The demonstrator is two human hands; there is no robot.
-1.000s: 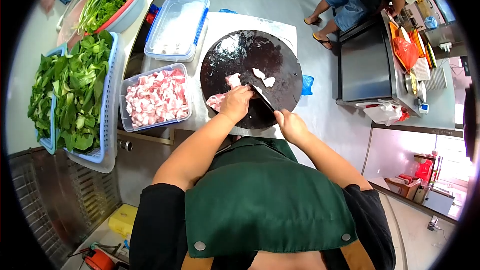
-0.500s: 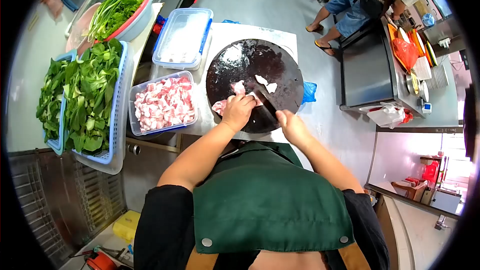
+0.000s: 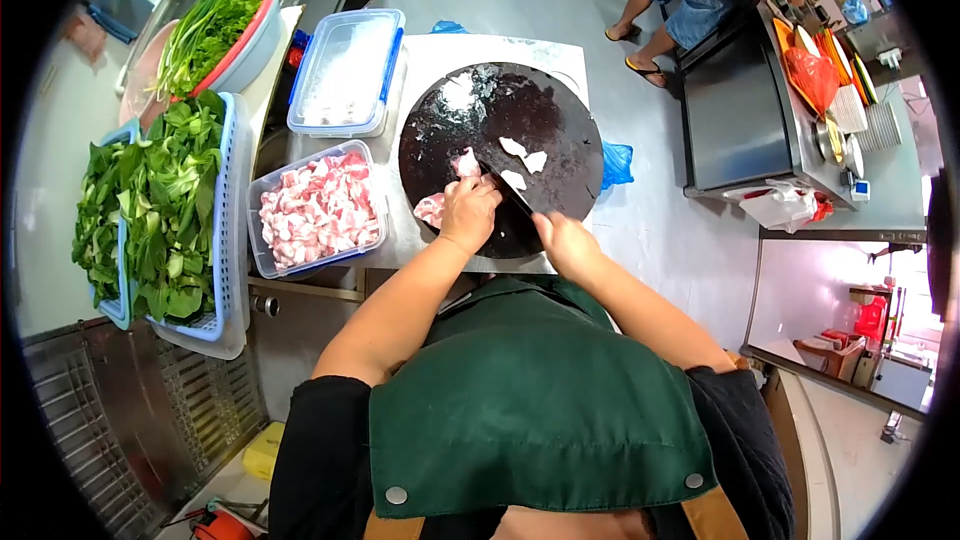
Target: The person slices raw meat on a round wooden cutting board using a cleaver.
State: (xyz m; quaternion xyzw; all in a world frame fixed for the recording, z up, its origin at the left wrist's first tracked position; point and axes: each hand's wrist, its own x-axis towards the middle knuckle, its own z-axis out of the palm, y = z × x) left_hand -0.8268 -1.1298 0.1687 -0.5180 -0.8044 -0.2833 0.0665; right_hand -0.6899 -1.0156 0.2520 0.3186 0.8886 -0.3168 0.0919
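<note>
On a round dark chopping board [image 3: 570,130], my left hand [image 3: 470,212] presses down on raw meat [image 3: 464,163], fingers bent together beside the blade. My right hand [image 3: 568,244] is closed round the handle of a knife [image 3: 510,192], whose blade slants across the board close to my left fingertips. Several pale cut pieces [image 3: 535,161] lie just beyond the blade. Another pink piece [image 3: 430,209] shows left of my left hand. Left of the board stands a clear container of cut meat [image 3: 318,210].
A lidded container [image 3: 345,70] stands behind the meat container. Leafy greens [image 3: 175,210] fill blue baskets at the left, with herbs in a red-rimmed basin [image 3: 262,25] behind. A person [image 3: 690,0] stands at the counter [image 3: 735,120] on the right. A blue bag [image 3: 617,163] is beside the board.
One more pale piece now lies apart on the board, to the right of the blade. The knife has come back close to my left fingers. The whole view has shifted slightly.
</note>
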